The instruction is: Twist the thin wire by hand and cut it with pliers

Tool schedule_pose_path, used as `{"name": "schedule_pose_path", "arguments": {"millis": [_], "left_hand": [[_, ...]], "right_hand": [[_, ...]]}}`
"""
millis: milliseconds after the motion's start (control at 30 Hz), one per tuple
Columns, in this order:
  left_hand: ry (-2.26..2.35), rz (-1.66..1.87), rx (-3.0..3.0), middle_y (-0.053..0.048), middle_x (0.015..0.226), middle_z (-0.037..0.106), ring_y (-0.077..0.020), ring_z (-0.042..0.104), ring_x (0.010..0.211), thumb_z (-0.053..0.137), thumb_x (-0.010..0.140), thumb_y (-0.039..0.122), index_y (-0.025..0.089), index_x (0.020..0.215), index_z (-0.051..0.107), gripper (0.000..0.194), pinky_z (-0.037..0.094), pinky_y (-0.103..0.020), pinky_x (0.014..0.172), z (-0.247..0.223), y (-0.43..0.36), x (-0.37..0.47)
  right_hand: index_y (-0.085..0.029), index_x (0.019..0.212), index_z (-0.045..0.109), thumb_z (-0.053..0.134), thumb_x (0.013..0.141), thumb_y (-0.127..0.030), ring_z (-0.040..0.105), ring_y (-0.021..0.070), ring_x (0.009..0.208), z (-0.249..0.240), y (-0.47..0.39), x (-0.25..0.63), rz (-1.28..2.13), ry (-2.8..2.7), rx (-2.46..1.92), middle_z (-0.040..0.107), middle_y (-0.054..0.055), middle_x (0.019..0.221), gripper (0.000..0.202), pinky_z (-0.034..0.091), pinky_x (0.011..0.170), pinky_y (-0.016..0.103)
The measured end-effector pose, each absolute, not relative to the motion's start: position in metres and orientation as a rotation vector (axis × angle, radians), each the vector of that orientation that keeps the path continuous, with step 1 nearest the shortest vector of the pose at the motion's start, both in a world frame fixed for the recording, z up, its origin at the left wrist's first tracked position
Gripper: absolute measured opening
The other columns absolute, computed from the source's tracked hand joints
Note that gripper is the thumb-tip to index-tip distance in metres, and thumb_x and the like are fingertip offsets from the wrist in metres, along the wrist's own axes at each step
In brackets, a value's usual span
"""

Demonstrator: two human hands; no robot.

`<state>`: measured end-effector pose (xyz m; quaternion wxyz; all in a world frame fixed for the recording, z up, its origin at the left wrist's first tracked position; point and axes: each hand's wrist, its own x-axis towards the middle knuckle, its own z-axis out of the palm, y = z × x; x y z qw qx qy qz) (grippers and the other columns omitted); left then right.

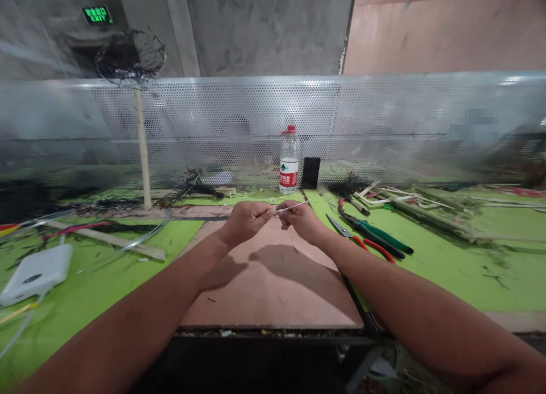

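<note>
My left hand (249,219) and my right hand (296,216) meet above the far part of a wooden board (273,291), fingertips pinched close together. A thin whitish strip (298,206) runs between them, and its free end sticks out past my right fingers. Both hands are closed on this strip; its left end is hidden in my left fingers. Shadows of both hands fall on the board. To the right of my right hand lie scissors (377,249) with orange handles and pliers (384,237) with green grips.
Behind the hands stand a plastic water bottle (289,164) and a dark phone (311,173) by a perforated metal screen (205,115). A wooden stick (143,149) stands upright at left. A white power bank (36,274) lies left; several wooden strips (409,206) are piled right.
</note>
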<state>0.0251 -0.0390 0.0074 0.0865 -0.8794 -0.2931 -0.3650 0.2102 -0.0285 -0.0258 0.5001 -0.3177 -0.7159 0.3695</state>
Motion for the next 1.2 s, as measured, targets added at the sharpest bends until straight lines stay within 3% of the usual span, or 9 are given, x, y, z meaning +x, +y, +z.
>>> {"name": "schedule_pose_path", "arguments": {"millis": [100,267,433,600,733,833,1000,1100,1200], "left_hand": [[-0.817,-1.042,-2.739,0.002,0.053,0.051,-0.0077,0.043,0.048,0.036,0.09,0.038,0.015,0.064,0.06,0.042,0.031,-0.02,0.048,0.007,-0.04,0.026],[-0.718,-1.014,-2.585,0.0,0.061,0.061,-0.0094,0.051,0.055,0.039,0.09,0.035,0.017,0.072,0.064,0.036,0.037,-0.021,0.054,0.0,-0.042,0.03],[-0.576,-0.981,-2.231,-0.004,0.07,0.066,-0.0137,0.058,0.065,0.046,0.086,0.028,0.018,0.085,0.064,0.02,0.041,-0.025,0.061,-0.011,-0.032,0.023],[-0.472,-0.797,-2.118,-0.002,0.065,0.061,-0.0125,0.054,0.061,0.04,0.088,0.019,0.017,0.086,0.061,0.021,0.037,-0.024,0.057,-0.008,-0.021,0.014],[-0.448,-0.742,-2.067,-0.001,0.062,0.057,-0.0119,0.051,0.06,0.041,0.088,0.017,0.017,0.081,0.059,0.019,0.033,-0.024,0.054,-0.004,-0.019,0.014],[-0.43,-0.665,-2.094,0.0,0.063,0.056,-0.0127,0.051,0.061,0.042,0.087,0.016,0.017,0.08,0.058,0.017,0.033,-0.025,0.054,-0.004,-0.022,0.017],[-0.381,-0.562,-2.164,-0.001,0.064,0.057,-0.0134,0.052,0.062,0.039,0.087,0.013,0.016,0.089,0.058,0.019,0.035,-0.026,0.056,-0.007,-0.029,0.025],[-0.357,-0.537,-2.175,-0.002,0.065,0.058,-0.0139,0.053,0.063,0.038,0.088,0.015,0.016,0.097,0.057,0.021,0.037,-0.026,0.056,-0.009,-0.029,0.027],[-0.393,-0.565,-2.181,-0.003,0.067,0.059,-0.0142,0.054,0.064,0.038,0.088,0.015,0.015,0.089,0.058,0.02,0.037,-0.026,0.056,-0.009,-0.028,0.027]], "right_hand": [[-0.017,0.076,0.061,0.055,0.074,-0.023,0.046,0.0096,0.052,-0.029,-0.026,0.209,0.849,-1.685,-0.71,0.051,-0.003,0.055,0.008,0.038,0.052,0.023],[-0.016,0.071,0.062,0.055,0.076,-0.03,0.048,0.0107,0.058,-0.028,-0.026,0.206,0.708,-1.652,-0.765,0.055,0.0,0.062,0.017,0.038,0.056,0.024],[-0.017,0.092,0.063,0.065,0.069,-0.034,0.056,0.015,0.077,-0.033,-0.023,0.208,0.704,-1.551,-0.994,0.064,0.004,0.085,0.029,0.042,0.068,0.027],[-0.016,0.057,0.057,0.063,0.07,-0.036,0.045,0.009,0.044,-0.028,-0.031,0.212,0.719,-1.57,-1.189,0.055,0.0,0.052,0.024,0.033,0.044,0.022],[-0.017,0.055,0.052,0.059,0.074,-0.04,0.038,0.0059,0.037,-0.01,-0.044,0.212,0.575,-1.475,-1.059,0.05,-0.003,0.046,0.031,0.029,0.038,0.02],[-0.017,0.061,0.051,0.057,0.076,-0.042,0.039,0.0053,0.036,0.0,-0.049,0.213,0.586,-1.391,-0.941,0.053,-0.003,0.051,0.03,0.028,0.036,0.019],[-0.018,0.083,0.056,0.053,0.081,-0.04,0.035,0.0045,0.026,0.004,-0.05,0.214,0.995,-1.432,-1.019,0.065,0.003,0.069,0.023,0.02,0.027,0.021],[-0.017,0.092,0.056,0.052,0.082,-0.033,0.033,0.0044,0.025,-0.001,-0.048,0.212,1.205,-1.408,-0.997,0.065,0.003,0.068,0.019,0.019,0.026,0.021],[-0.018,0.106,0.053,0.058,0.077,-0.024,0.039,0.0046,0.031,-0.006,-0.047,0.21,1.288,-1.371,-0.814,0.066,0.002,0.075,0.03,0.023,0.03,0.021]]}}
